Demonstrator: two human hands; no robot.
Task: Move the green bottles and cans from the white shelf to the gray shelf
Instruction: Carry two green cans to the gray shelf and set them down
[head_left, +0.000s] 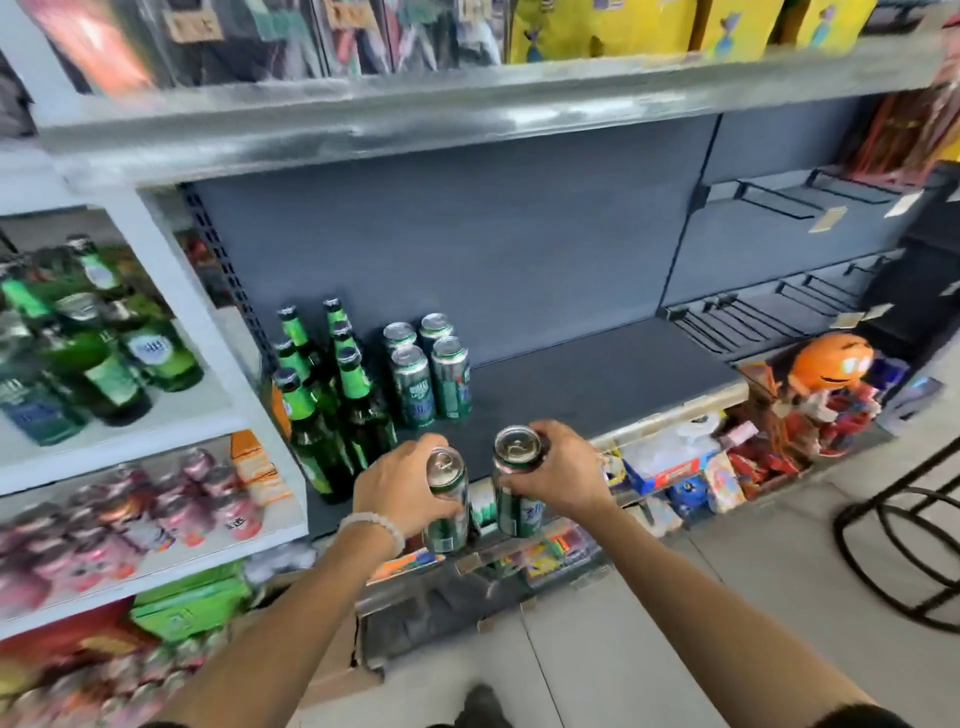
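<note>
Left fingers (441, 506): wrapped round the upper body of a green can (445, 501), thumb side toward the camera; the can is upright and its top shows.
Right fingers (524, 480): closed round the rim and shoulder of a second green can (515, 480), gripped from the right side; upright, slightly tilted.
Left hand (400, 488): bead bracelet (376, 522) on the wrist; held at the front edge of the gray shelf (597, 384).
Right hand (558, 470): just beside the left hand, the two cans near each other but apart.
Position of held cans: both in the air in front of the shelf lip, not yet resting on the shelf board.
Already on gray shelf: a cluster of green bottles (332, 395) at the left end, and four green cans (428, 366) standing just to their right.
White shelf (171, 410): to the left; green bottles (104, 343) remain on it, blurred.
Step in hand: judged to be the carry-over of two cans, at the point of setting down.
Progress: partly done, since stock remains on the white shelf.
Next move calls for: pushing both cans forward over the lip, lowering them flat on the bare board in front of or beside the four cans, without knocking the bottles, then letting go.
Risk: the tilted right can may tip if released before its base sits flat.
</note>
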